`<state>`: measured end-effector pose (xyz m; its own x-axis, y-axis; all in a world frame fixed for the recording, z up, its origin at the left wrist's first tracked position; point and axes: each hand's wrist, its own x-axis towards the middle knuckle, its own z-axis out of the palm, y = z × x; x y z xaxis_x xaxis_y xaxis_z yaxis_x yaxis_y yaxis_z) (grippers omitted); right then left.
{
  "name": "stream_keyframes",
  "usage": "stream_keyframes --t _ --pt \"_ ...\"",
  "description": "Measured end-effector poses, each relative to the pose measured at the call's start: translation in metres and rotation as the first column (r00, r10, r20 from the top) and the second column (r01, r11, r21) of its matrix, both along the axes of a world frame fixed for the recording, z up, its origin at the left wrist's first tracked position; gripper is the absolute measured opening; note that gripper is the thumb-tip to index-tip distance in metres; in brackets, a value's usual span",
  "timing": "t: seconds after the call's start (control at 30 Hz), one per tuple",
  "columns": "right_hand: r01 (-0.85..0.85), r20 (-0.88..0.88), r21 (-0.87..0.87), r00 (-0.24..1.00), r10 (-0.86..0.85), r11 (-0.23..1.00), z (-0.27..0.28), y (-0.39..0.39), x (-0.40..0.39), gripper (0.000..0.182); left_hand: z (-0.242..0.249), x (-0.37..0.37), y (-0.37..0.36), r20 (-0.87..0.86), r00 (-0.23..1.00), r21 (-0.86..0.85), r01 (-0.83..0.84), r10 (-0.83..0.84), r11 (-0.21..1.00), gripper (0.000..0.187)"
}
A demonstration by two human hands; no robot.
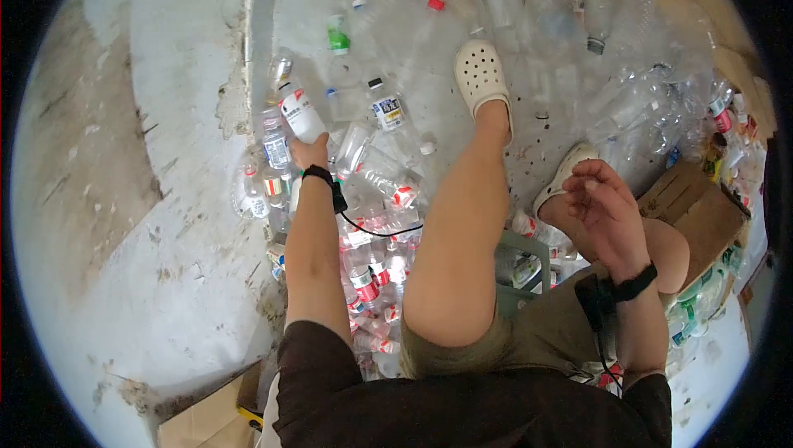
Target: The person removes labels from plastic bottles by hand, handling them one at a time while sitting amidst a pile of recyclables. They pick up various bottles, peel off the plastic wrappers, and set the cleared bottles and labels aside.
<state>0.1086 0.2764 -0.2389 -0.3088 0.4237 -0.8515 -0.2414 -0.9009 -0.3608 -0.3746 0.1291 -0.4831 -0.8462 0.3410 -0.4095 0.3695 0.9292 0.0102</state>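
My left hand [311, 152] reaches out to the left, its fingers closed round the lower end of a clear plastic bottle [302, 116] with a white label. That bottle tilts with its neck pointing away from me. Close by lie a black-capped bottle [387, 108] with a blue and white label and another labelled bottle [275, 141] by the wall. Above my right knee, my right hand [607, 210] is raised, palm partly showing. Its fingers are loosely bent and apart, and nothing shows in them.
Many plastic bottles [368, 276] are heaped left of and below my legs, with more at the far side. A green plastic stool [529, 248] is under me. At right stands a cardboard box [694, 208]. A stained wall [186, 192] rises on the left.
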Motion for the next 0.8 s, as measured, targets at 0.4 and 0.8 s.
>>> stream_keyframes --t 0.4,0.8 --pt "-0.281 -0.108 0.566 0.907 0.408 0.775 0.107 -0.053 -0.033 0.042 0.379 0.191 -0.032 0.597 0.523 0.776 -0.187 -0.608 0.602 0.074" --pt "0.135 -0.432 0.672 0.870 0.237 0.728 0.243 -0.188 -0.014 0.057 0.454 0.302 -0.130 0.136 0.578 0.898 0.271 -0.805 0.346 0.075"
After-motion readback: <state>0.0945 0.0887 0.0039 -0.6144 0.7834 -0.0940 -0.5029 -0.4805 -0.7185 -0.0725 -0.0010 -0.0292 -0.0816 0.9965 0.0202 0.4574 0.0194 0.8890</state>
